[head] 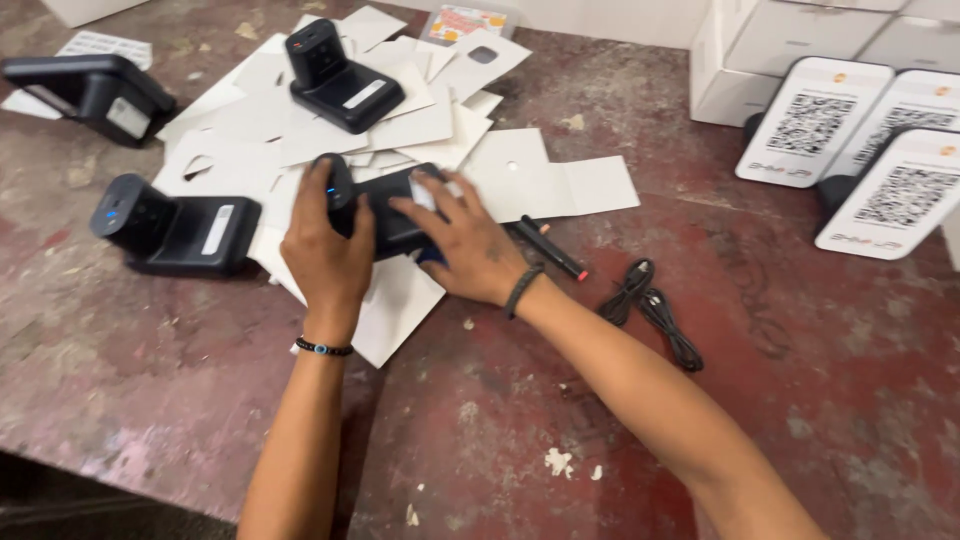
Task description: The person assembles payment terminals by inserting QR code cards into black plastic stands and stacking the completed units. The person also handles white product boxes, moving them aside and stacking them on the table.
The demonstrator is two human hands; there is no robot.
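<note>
Both my hands rest on one black speaker-like device [385, 205] lying on a heap of white card sheets [520, 175]. My left hand [325, 250] wraps its left, rounded end. My right hand [465, 245] lies flat over its right part, fingers spread, beside a small white label. A dark bracelet sits on each wrist.
Three more black devices lie about: one to the left [175, 228], one behind [340, 78], one at the far left [90, 90]. A black marker with a red tip [550, 247] and a coiled black cable [650, 305] lie to the right. White code stands [890, 190] and boxes [790, 40] fill the right rear.
</note>
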